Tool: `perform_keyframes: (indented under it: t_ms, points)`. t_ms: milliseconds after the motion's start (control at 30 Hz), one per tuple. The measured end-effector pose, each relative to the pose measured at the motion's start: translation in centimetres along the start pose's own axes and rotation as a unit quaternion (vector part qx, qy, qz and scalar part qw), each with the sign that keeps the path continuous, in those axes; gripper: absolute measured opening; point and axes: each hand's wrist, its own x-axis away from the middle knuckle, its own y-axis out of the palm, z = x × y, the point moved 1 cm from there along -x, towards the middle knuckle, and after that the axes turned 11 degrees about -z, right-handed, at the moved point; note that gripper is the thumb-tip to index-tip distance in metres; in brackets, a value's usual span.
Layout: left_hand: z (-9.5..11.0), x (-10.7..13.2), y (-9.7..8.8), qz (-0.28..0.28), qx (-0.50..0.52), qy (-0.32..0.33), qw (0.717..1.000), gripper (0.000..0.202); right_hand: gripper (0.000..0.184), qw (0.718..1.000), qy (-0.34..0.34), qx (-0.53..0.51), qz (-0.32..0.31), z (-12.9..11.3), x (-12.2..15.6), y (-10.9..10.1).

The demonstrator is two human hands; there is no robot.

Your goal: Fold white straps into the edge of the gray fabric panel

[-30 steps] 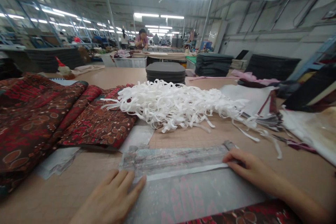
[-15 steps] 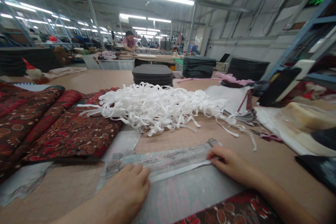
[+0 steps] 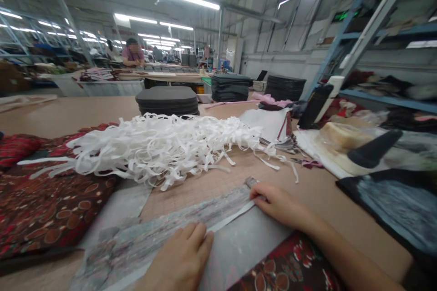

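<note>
A long folded strip of pale grey fabric [image 3: 177, 223] lies across the near table, with a white tape edge along it. My left hand [image 3: 182, 261] rests flat on the strip near its middle, fingers together and stretched out. My right hand [image 3: 278, 204] presses down on the strip's right end, fingers curled over the edge. Under both hands lies a grey sheet [image 3: 246, 248] and a red patterned cloth [image 3: 290, 268].
A heap of white tape strips [image 3: 160, 145] lies just beyond. Red patterned cloths [image 3: 44, 209] cover the left. Dark foam stacks [image 3: 167, 100] stand behind. Black and pale materials [image 3: 382, 191] crowd the right below a blue shelf rack [image 3: 375, 13]. A person [image 3: 133, 54] works far off.
The view has swung to the right, bringing the shelf rack in. My left hand slid along the strip towards my right hand, which stays on the strip's end.
</note>
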Motion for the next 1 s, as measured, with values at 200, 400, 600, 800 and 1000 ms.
perform_keyframes:
  t_ms: [200,400,600,800,1000]
  points:
    - [0.1,0.4,0.5,0.019,0.017,0.020,0.999,0.054,0.013,0.999,0.036,-0.018,-0.006,1.5,-0.1,-0.5]
    - [0.4,-0.6,-0.5,-0.026,0.006,-0.004,1.000,0.059,0.011,0.998,0.038,-0.051,-0.007,2.0,-0.2,-0.4]
    - [0.2,-0.6,-0.4,-0.026,0.007,-0.008,1.000,0.057,0.012,0.997,0.055,-0.045,-0.003,2.6,-0.3,-0.2]
    - [0.1,-0.6,0.0,-0.012,0.005,-0.004,1.000,0.058,0.011,0.997,0.073,-0.015,-0.002,2.1,-0.4,0.1]
    - [0.2,-0.6,-0.1,-0.016,0.006,-0.006,1.000,0.058,0.010,0.995,0.094,0.040,0.009,1.7,-0.2,-0.3]
